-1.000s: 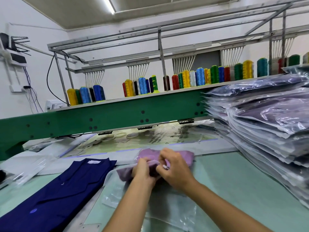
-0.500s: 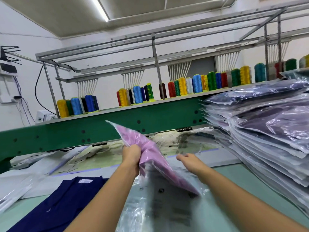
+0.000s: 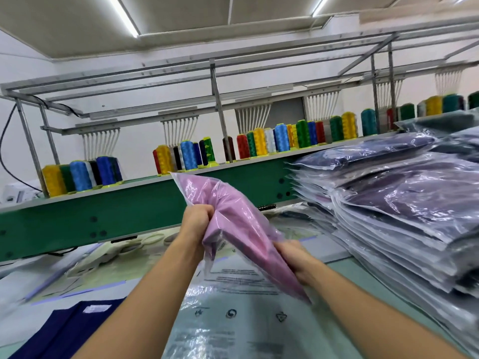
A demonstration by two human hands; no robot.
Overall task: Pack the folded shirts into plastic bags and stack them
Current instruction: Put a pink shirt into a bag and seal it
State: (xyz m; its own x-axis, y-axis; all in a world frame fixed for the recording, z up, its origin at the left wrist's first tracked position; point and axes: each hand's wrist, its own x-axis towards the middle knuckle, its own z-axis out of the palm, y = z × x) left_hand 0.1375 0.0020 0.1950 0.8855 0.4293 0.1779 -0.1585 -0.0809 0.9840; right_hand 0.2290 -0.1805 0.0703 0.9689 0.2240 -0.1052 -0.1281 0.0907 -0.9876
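A folded pink shirt point(image 3: 233, 224) sits inside a clear plastic bag, lifted off the table and tilted, its far corner pointing up and left. My left hand point(image 3: 197, 218) grips the bagged shirt at its left edge. My right hand point(image 3: 295, 260) grips its lower right edge. The bag's loose printed end point(image 3: 233, 314) hangs down onto the table point(image 3: 363, 275) below my arms. A tall stack of bagged dark purple shirts point(image 3: 404, 203) stands at the right.
A dark blue shirt point(image 3: 67, 332) lies flat at the lower left. Loose plastic bags point(image 3: 31, 281) lie at the left. A green embroidery machine beam point(image 3: 103, 211) crosses behind, with coloured thread cones point(image 3: 272, 138) on its shelf.
The pink shirt went from lying on the table at the bag's mouth to being inside the bag and raised in the air. My right hand has closed on its lower edge.
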